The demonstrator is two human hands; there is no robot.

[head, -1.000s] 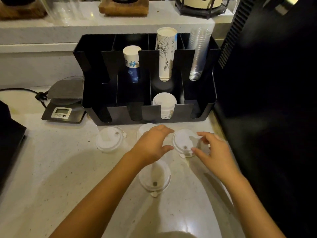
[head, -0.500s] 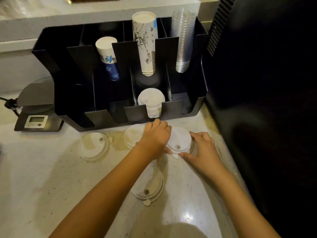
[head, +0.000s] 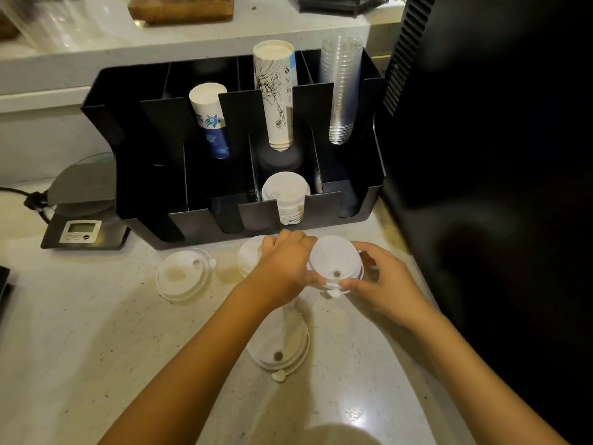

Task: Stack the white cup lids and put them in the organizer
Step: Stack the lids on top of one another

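A white cup lid sits just right of the frame's centre, pinched between both hands in front of the organizer; whether it rests on the counter or is lifted clear of it cannot be told. The left hand closes on its left edge with thumb and fingers, and the right hand grips its right and lower edge, fingertips curled around the rim. A small tab pokes out below the lid, partly masked by the thumbs. Behind the left hand a second lid is mostly hidden, only its left arc showing. A third lid lies in the open at centre left, and a fourth lid lies lower in the frame, its upper portion covered by the left forearm. In the organizer, a stack of white lids stands in a front compartment (its lower part is behind the front lip), with blue-printed paper cups, tall sketched paper cups and clear plastic cups in the rear slots; the left-hand compartments are too dark to read. A digital scale sits at the left edge beside the organizer, its display unreadable. A black appliance fills the right side of the frame, cut off by the border and nearly featureless in shadow.
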